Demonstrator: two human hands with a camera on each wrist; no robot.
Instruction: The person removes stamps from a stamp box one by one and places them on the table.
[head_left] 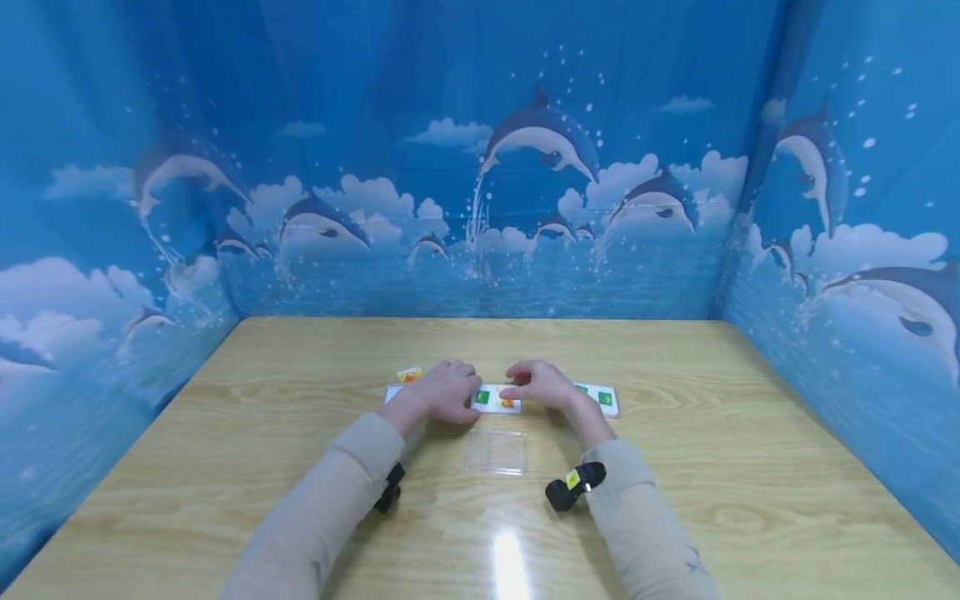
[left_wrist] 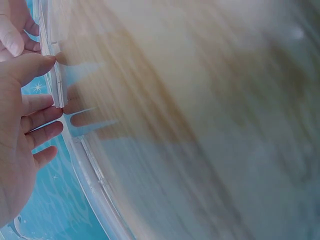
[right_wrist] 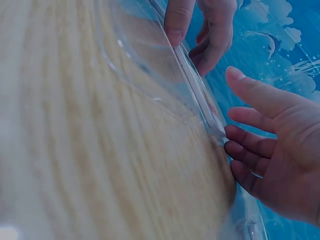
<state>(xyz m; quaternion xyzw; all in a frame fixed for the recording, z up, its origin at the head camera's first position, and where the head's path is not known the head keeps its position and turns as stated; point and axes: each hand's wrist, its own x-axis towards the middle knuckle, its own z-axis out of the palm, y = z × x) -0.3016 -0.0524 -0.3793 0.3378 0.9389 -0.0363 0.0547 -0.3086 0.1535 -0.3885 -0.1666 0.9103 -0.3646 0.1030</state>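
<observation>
A flat, clear-edged case [head_left: 492, 400] lies between the hands, showing a green square at left and an orange picture at right. My left hand [head_left: 448, 392] grips its left end, thumb at the near edge and fingers at the far edge. In the left wrist view the left thumb [left_wrist: 37, 65] lies on the case edge. My right hand [head_left: 543, 383] hovers at the right end with its thumb over the orange picture. Seen from the right wrist, that thumb [right_wrist: 247, 87] is raised, and the lower fingers [right_wrist: 250, 150] rest beside the case corner, loosely bent.
A transparent, empty-looking plastic case [head_left: 495, 452] lies nearer on the wooden table [head_left: 480, 533]. To the right is another case [head_left: 606, 400] with green squares. At left, a white-faced case [head_left: 392, 391] is partly hidden, a small orange-pictured card [head_left: 409, 375] behind it. Dolphin-print curtains surround the table.
</observation>
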